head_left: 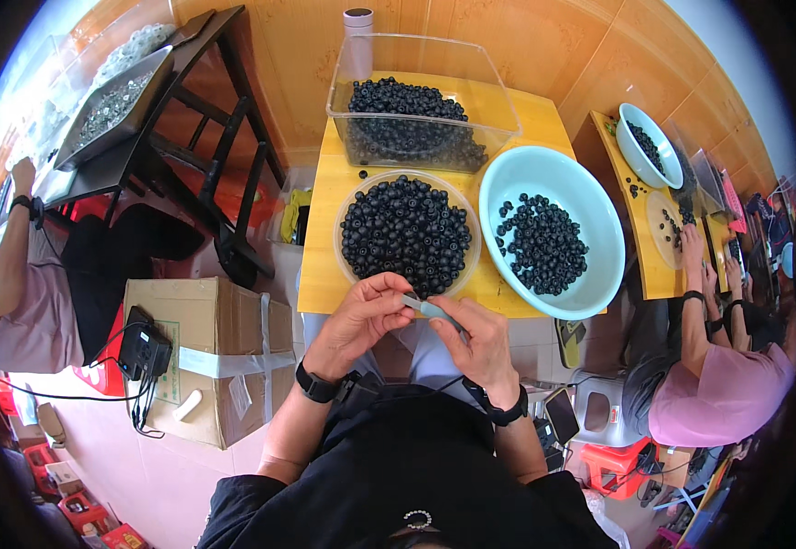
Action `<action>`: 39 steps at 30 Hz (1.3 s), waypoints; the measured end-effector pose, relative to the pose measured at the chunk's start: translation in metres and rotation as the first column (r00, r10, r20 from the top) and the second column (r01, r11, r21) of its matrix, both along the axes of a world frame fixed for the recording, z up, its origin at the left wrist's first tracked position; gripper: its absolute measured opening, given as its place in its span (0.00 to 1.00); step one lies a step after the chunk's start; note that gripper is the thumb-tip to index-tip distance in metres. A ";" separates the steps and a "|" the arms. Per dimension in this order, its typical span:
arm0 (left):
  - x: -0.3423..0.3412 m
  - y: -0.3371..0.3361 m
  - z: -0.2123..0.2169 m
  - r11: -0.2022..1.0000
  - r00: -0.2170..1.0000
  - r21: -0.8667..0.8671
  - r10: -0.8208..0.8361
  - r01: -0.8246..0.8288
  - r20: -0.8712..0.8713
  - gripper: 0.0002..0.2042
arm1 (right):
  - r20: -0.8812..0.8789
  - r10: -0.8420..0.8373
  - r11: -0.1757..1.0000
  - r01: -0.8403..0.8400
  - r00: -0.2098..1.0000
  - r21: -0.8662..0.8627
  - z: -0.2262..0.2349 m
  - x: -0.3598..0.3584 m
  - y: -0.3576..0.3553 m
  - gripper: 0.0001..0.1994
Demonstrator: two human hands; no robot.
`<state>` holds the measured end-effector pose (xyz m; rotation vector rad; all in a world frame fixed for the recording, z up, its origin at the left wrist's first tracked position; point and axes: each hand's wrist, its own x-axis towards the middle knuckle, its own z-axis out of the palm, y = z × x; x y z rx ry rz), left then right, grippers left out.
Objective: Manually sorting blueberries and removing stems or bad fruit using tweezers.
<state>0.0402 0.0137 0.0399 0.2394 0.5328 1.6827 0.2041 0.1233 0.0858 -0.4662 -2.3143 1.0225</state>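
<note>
My right hand (482,340) is closed around the pale grey-green handle of a small knife (436,312), its short grey blade pointing left. At the blade, the fingers of my left hand (370,316) are pinched together; what they hold is mostly hidden. Both hands are over the near rim of a round, shallow clear dish (339,240) heaped with black beads (405,229) that have holes. To its right stands a light blue basin (610,265) with more black beads (544,245) in it.
A clear rectangular bin (498,110) of black beads stands at the back of the yellow table (317,274), a pink bottle (357,46) behind it. A taped cardboard box (224,311) is at my left. Co-workers sit on both sides, one at another yellow table (640,238).
</note>
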 end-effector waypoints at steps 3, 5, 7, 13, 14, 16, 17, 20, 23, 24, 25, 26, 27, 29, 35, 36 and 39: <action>-0.001 -0.001 -0.001 1.000 1.000 -0.007 0.000 0.000 -0.007 0.08 | 0.046 0.018 0.998 -0.020 0.999 0.051 0.002 0.001 0.002 0.11; -0.003 -0.002 -0.001 1.000 1.000 -0.013 0.001 -0.001 -0.016 0.07 | 0.071 0.035 0.999 -0.038 0.997 0.038 0.001 0.000 0.003 0.10; -0.004 -0.002 0.000 0.999 1.000 0.023 -0.023 0.023 -0.014 0.06 | 0.000 0.008 0.999 -0.008 1.000 0.032 -0.009 -0.003 0.005 0.10; -0.002 -0.008 0.013 0.993 0.991 0.078 -0.081 0.090 -0.109 0.05 | 0.074 -0.223 0.974 0.218 0.972 0.065 -0.039 0.003 0.028 0.11; -0.002 -0.008 0.012 0.993 0.991 0.075 -0.081 0.089 -0.108 0.05 | 0.085 -0.207 0.978 0.207 0.975 0.005 -0.034 0.005 0.027 0.10; -0.003 -0.007 0.010 1.000 0.995 -0.028 -0.009 0.006 -0.097 0.06 | 0.095 -0.189 0.979 0.195 0.977 -0.058 -0.027 0.005 0.023 0.10; -0.002 -0.006 0.009 1.000 0.995 -0.030 -0.009 0.006 -0.097 0.06 | 0.034 -0.161 0.982 0.163 0.986 -0.098 -0.024 0.002 0.020 0.10; -0.002 -0.006 0.007 0.998 0.996 -0.061 -0.008 0.003 -0.091 0.07 | -0.024 -0.101 0.974 0.094 0.995 -0.205 -0.007 -0.003 0.009 0.10; -0.001 -0.004 0.004 0.998 0.997 -0.059 -0.014 0.009 -0.081 0.07 | -0.049 -0.020 0.957 0.005 0.999 -0.291 0.008 -0.008 0.002 0.11; -0.001 -0.004 0.003 0.998 0.994 -0.055 -0.030 0.024 -0.106 0.08 | -0.079 0.026 0.948 -0.050 0.997 -0.313 0.009 -0.009 0.000 0.12; -0.001 -0.004 0.003 0.998 0.990 -0.052 -0.045 0.039 -0.132 0.08 | -0.078 0.027 0.948 -0.050 0.997 -0.314 0.008 -0.009 0.000 0.12; 0.000 -0.005 0.005 0.998 0.990 -0.052 -0.044 0.037 -0.131 0.08 | -0.058 0.069 0.939 -0.085 0.996 -0.333 0.005 -0.009 0.000 0.12; 0.001 -0.005 0.010 0.995 0.987 -0.068 -0.084 0.075 -0.134 0.09 | -0.039 0.112 0.929 -0.118 0.993 -0.351 0.003 -0.009 0.000 0.12; 0.001 -0.005 0.008 0.990 0.983 -0.084 -0.123 0.113 -0.136 0.10 | -0.072 0.110 0.878 -0.131 0.991 -0.460 -0.006 -0.010 -0.003 0.11; 0.002 -0.010 -0.009 0.972 0.968 -0.040 -0.236 0.233 -0.086 0.11 | -0.015 0.155 0.705 -0.121 0.988 -0.699 -0.008 -0.005 -0.007 0.10; 0.004 -0.009 -0.008 0.977 0.976 -0.056 -0.209 0.205 -0.066 0.10 | -0.007 0.156 0.743 -0.122 0.988 -0.658 -0.006 -0.005 -0.007 0.09; 0.006 -0.004 -0.006 0.980 0.978 -0.090 -0.185 0.177 -0.092 0.10 | -0.026 0.156 0.788 -0.140 0.987 -0.599 -0.008 -0.003 -0.006 0.10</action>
